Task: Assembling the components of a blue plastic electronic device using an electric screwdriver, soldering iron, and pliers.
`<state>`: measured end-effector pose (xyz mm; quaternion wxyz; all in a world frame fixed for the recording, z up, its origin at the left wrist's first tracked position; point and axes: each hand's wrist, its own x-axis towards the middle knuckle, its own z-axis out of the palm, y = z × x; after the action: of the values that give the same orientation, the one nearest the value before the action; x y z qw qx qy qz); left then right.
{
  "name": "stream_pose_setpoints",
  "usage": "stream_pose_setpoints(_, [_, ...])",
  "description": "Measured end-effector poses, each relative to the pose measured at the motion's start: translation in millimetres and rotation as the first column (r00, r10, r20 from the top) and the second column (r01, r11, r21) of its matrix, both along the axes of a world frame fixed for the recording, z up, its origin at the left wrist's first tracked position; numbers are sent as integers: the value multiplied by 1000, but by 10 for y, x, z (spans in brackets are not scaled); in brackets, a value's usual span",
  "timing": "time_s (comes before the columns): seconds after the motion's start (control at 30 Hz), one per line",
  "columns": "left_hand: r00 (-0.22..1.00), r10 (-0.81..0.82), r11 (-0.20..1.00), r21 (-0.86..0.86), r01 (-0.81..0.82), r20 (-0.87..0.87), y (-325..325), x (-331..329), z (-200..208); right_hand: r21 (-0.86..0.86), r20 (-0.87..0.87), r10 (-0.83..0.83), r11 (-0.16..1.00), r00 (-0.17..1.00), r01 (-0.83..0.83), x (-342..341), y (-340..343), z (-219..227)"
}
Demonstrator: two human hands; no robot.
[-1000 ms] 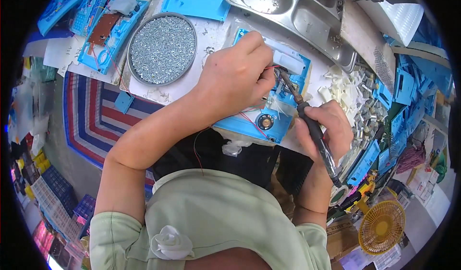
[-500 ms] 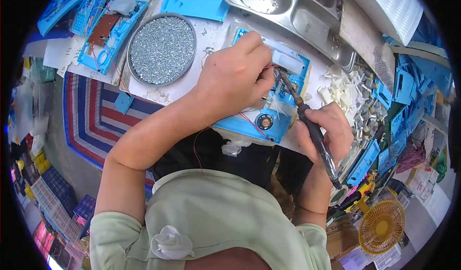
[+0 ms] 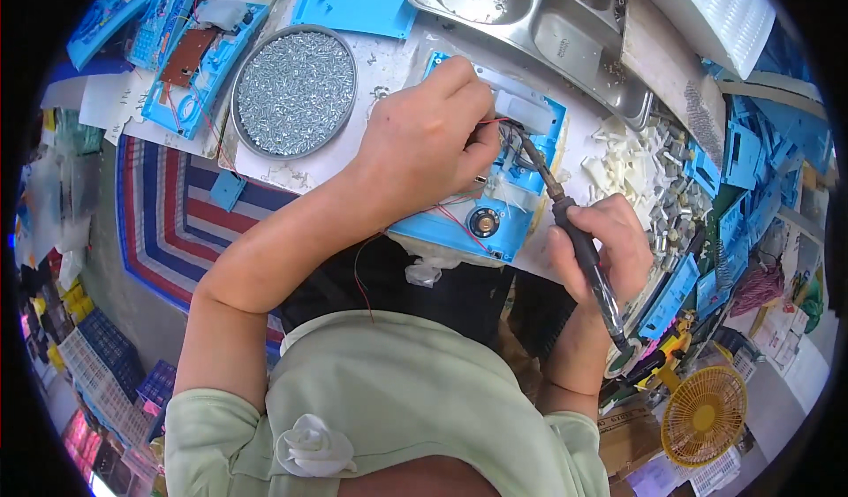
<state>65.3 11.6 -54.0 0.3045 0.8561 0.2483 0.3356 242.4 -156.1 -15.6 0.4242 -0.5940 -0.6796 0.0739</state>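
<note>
A soldering iron (image 3: 586, 254) with a dark handle is gripped in my right hand (image 3: 611, 242), its tip pointing up and left. The tip reaches wiring inside a blue plastic housing (image 3: 433, 225) lying on the table. My left hand (image 3: 430, 135) leans over that housing, thumb and forefinger pinched on a thin red wire (image 3: 491, 121) beside the tip. A round speaker (image 3: 484, 223) sits in the near part of the housing, and a white block (image 3: 525, 111) lies in its far part. My left hand hides some of the inside.
A round tray of small metal screws (image 3: 296, 91) stands left of my left hand. Beyond the housing is a steel compartment tray (image 3: 565, 37). White plastic pieces (image 3: 623, 166) are heaped at the right; another wired blue housing (image 3: 203, 73) lies far left. A yellow fan (image 3: 704, 415) is at lower right.
The soldering iron's tip has shifted slightly up and left along the wiring. My left hand keeps its pinch on the red wire, nearly still.
</note>
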Motion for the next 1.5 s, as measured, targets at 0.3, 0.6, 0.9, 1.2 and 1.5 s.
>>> stream_pose_setpoints(0.3, [1000,0,1000,30,-1,20,4,10,31,28,-28,-38,999,999,39,5,0,2])
stream_pose_setpoints(0.6, [996,14,1000,-16,-13,85,-10,-13,22,28,-35,-58,998,998,59,15,-16,21])
stream_pose_setpoints(0.9, [996,1,1000,3,-1,92,-6,-9,11,55,-31,-78,995,996,79,10,-65,31])
stream_pose_setpoints(1.2, [994,-7,1000,5,6,105,1,-4,13,50,-16,-41,998,999,42,-51,23,27])
stream_pose_setpoints(1.5, [995,5,1000,2,-5,103,-3,-10,27,79,-1,-24,997,1000,24,-80,122,29])
